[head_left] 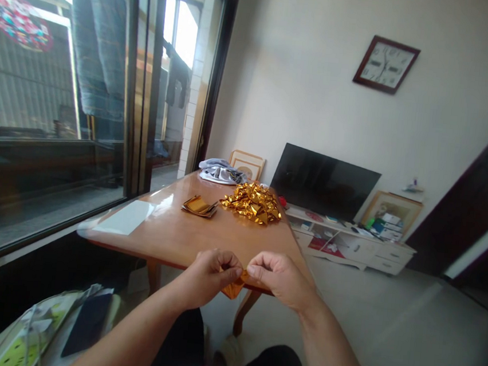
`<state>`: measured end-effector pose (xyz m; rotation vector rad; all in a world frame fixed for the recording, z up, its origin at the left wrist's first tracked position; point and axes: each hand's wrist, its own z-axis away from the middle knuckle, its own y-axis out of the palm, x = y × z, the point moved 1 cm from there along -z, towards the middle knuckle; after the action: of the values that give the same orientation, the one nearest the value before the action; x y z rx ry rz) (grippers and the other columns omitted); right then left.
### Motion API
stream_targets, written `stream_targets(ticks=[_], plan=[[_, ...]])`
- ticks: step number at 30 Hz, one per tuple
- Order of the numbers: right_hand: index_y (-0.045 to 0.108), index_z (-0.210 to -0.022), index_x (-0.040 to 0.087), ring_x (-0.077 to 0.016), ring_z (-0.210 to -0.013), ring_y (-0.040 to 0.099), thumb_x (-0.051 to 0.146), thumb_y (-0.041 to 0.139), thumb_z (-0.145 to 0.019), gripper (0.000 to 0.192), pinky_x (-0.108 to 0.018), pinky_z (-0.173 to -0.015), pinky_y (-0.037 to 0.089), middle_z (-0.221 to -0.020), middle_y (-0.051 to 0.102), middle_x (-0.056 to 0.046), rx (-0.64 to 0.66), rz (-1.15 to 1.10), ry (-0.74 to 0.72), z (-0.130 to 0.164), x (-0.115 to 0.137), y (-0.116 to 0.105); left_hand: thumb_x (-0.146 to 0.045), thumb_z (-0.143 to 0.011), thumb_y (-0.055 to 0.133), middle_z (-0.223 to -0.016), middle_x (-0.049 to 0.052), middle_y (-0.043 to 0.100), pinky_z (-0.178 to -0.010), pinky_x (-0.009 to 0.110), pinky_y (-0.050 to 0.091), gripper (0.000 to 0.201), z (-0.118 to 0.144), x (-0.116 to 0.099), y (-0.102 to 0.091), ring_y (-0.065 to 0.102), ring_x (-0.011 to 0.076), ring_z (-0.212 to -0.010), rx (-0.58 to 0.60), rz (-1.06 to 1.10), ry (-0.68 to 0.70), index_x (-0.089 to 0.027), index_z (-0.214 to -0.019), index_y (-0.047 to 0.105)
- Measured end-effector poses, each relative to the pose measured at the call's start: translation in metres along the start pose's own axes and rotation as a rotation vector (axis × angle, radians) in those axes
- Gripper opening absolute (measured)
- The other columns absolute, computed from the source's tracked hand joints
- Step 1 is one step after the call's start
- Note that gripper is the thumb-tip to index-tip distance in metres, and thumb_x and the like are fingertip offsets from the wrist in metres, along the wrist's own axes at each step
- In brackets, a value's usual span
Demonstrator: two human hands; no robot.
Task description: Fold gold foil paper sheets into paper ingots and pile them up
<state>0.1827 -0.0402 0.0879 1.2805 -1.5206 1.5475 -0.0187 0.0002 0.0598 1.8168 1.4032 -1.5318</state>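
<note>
My left hand (208, 274) and my right hand (280, 277) meet over the near edge of a wooden table (170, 233). Both pinch one small piece of gold foil paper (236, 286), which is folded and hangs a little below my fingers. Farther back on the table lies a heap of folded gold foil pieces (253, 202). To its left sits a flat stack of gold foil sheets (199, 206).
A white sheet (125, 217) lies at the table's left edge beside a glass sliding door (61, 108). A bundle of cloth (221, 171) sits at the far end. Behind are a black television (324, 182), a low white cabinet (350, 245) and a wall clock (385, 64).
</note>
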Motion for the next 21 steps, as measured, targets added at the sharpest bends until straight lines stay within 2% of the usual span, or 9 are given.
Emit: stream_targets(ticks=[6,12,18,21], plan=[[0.067,-0.075,0.016,-0.0118,-0.06,0.051,0.045,0.07,-0.081,0.029,-0.022,-0.055,0.039,-0.066,0.062,0.002,-0.036,0.013,-0.01,0.004,-0.001,0.003,-0.042,-0.08,0.069,-0.066,0.003,0.066,-0.053,0.021,0.04,0.026,0.0,0.001,0.007,0.055,0.013,-0.058,0.011,0.022,-0.049,-0.017,-0.08,0.073],[0.069,-0.081,0.017,-0.0134,-0.065,0.056,0.052,0.072,-0.079,0.035,-0.025,-0.062,0.046,-0.07,0.064,0.0,-0.036,-0.187,0.029,0.012,0.002,0.002,-0.044,-0.084,0.067,-0.069,0.005,0.067,-0.054,0.022,0.041,0.03,0.004,-0.012,0.011,0.055,0.0123,-0.06,0.041,0.102,-0.062,-0.014,-0.08,0.069],[0.069,-0.081,0.015,-0.0124,-0.064,0.055,0.05,0.069,-0.083,0.035,-0.024,-0.061,0.043,-0.073,0.067,-0.002,-0.033,-0.078,-0.021,0.021,0.003,0.001,-0.043,-0.081,0.071,-0.068,0.005,0.066,-0.053,0.022,0.04,0.032,0.009,-0.016,0.019,0.056,0.0122,-0.057,0.114,0.253,-0.156,-0.011,-0.084,0.067],[0.07,-0.085,0.015,-0.0141,-0.069,0.057,0.048,0.067,-0.085,0.033,-0.025,-0.066,0.045,-0.076,0.068,-0.003,-0.087,-0.096,-0.062,0.021,0.004,0.001,-0.045,-0.081,0.071,-0.065,0.004,0.064,-0.051,0.021,0.037,0.034,0.009,-0.016,0.021,0.053,0.0107,-0.054,0.078,0.291,-0.153,-0.012,-0.082,0.065]])
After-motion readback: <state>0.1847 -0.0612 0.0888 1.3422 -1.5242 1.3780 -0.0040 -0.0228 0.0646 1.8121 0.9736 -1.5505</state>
